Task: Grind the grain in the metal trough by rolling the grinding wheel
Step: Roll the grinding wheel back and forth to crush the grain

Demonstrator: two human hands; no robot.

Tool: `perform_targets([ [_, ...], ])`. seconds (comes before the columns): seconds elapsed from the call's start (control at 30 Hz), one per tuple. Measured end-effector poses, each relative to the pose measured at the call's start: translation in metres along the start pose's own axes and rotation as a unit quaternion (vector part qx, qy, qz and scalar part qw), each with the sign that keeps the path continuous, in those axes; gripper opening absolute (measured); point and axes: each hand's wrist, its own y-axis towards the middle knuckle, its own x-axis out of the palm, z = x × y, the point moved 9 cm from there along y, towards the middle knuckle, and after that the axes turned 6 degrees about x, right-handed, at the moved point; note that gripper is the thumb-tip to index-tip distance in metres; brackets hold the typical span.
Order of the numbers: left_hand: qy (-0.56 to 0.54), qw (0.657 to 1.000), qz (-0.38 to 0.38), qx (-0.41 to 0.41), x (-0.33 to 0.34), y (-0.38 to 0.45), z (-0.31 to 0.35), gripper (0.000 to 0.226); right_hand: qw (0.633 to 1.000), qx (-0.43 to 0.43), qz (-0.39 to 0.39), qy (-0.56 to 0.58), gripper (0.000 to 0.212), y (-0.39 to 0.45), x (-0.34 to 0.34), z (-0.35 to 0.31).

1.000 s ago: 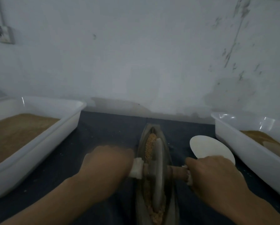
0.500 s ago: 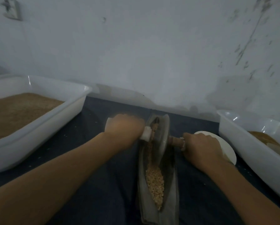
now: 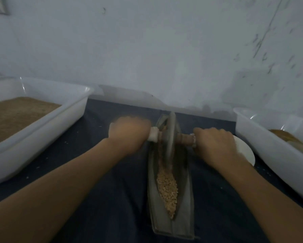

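A narrow boat-shaped metal trough (image 3: 186, 204) lies lengthwise on the dark cloth in front of me. Coarse tan grain (image 3: 167, 188) fills its near half. The grey grinding wheel (image 3: 170, 135) stands upright on edge at the trough's far end. My left hand (image 3: 129, 133) grips the wheel's left axle handle, whose white end (image 3: 154, 135) shows beside my fist. My right hand (image 3: 215, 143) grips the brown wooden handle (image 3: 186, 139) on the right side. Both arms are stretched forward.
A large white tub (image 3: 47, 127) of fine brown meal stands at the left. Another white tub (image 3: 270, 146) with brown contents stands at the right. A white dish (image 3: 245, 151) lies partly under my right hand. A grey wall rises just behind the trough.
Both hands have pushed the wheel from the trough's near part to its far end. The grain in the near half is now uncovered.
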Motion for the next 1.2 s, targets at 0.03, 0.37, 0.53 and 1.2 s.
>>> perform_targets([
  [0.03,0.002,1.0,0.002,-0.002,0.003,0.005,-0.001,0.024,1.0,0.005,0.011,-0.003,0.027,0.006,0.0,0.0],
  [0.37,0.015,0.996,0.021,0.091,-0.027,-0.052,0.02,0.043,0.995,-0.097,0.007,0.015,0.04,-0.062,-0.024,-0.005],
  [0.53,0.019,0.998,-0.002,0.062,-0.015,-0.039,0.011,0.035,0.998,-0.061,-0.013,0.001,0.039,-0.045,-0.019,-0.004],
  [1.2,0.003,0.998,-0.016,0.064,-0.015,-0.042,0.012,0.029,0.998,-0.068,-0.012,-0.008,0.031,-0.046,-0.02,-0.004],
])
